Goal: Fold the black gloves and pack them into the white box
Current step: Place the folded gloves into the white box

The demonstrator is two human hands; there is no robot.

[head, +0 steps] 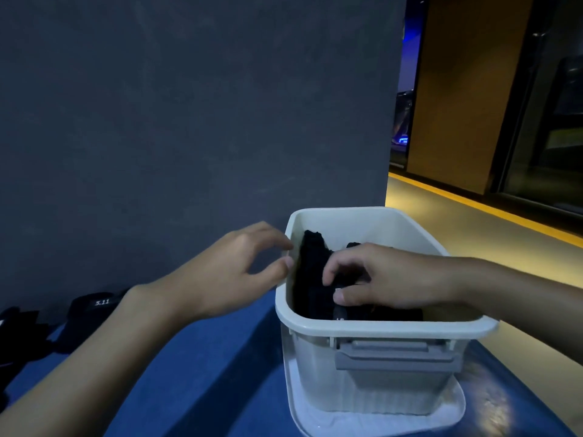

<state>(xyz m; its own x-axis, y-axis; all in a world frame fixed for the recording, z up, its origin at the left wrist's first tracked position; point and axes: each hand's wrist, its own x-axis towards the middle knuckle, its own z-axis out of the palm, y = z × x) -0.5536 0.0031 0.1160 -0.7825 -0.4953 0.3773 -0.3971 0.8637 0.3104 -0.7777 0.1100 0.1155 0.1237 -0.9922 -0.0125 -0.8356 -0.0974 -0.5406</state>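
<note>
The white box (381, 328) stands on a blue surface, resting on its own lid. Black gloves (310, 279) lie piled inside it. My right hand (375, 275) reaches into the box from the right, and its thumb and fingers pinch a black glove there. My left hand (239, 266) hovers at the box's left rim with fingers relaxed and spread; its fingertips are at the rim and it holds nothing. More black gloves (85, 316), one with a "5.11" label, lie at the far left of the surface.
A dark grey wall (189, 121) rises right behind the box and the blue surface (205, 373). The white lid (378, 417) sticks out under the box. On the right the floor drops away towards a yellow-lit strip.
</note>
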